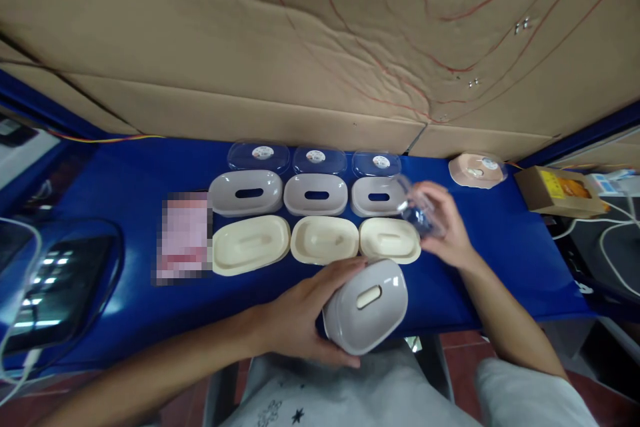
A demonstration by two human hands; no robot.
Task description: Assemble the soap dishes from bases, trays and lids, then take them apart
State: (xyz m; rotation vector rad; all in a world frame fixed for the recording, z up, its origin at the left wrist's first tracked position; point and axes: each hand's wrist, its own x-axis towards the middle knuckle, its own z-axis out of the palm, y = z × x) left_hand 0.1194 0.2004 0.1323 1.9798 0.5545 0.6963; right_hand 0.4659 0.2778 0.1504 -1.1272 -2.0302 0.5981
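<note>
My left hand (310, 317) is wrapped round a light grey oval box (345, 320), held tilted over the table's front edge; a cream piece shows in its slot. A clear plastic lid (423, 213), partly blurred, is gripped in my right hand (447, 223), above the right end of the rows. Below that lid lies a cream oval tray (390, 240) with a raised middle. Two more cream trays (325, 240) continue the row leftward. Behind them sit three grey oval shells (316, 203) with dark slots, then three clear lids (320, 160) with round white stickers.
A pink oval box (477, 170) with a sticker stands at the back right, near an open cardboard box (555, 190). At left are a pixelated pink item (185, 237), a black glossy device (60, 293) and white cables. A cardboard wall (200, 47) rises behind the blue table (510, 273).
</note>
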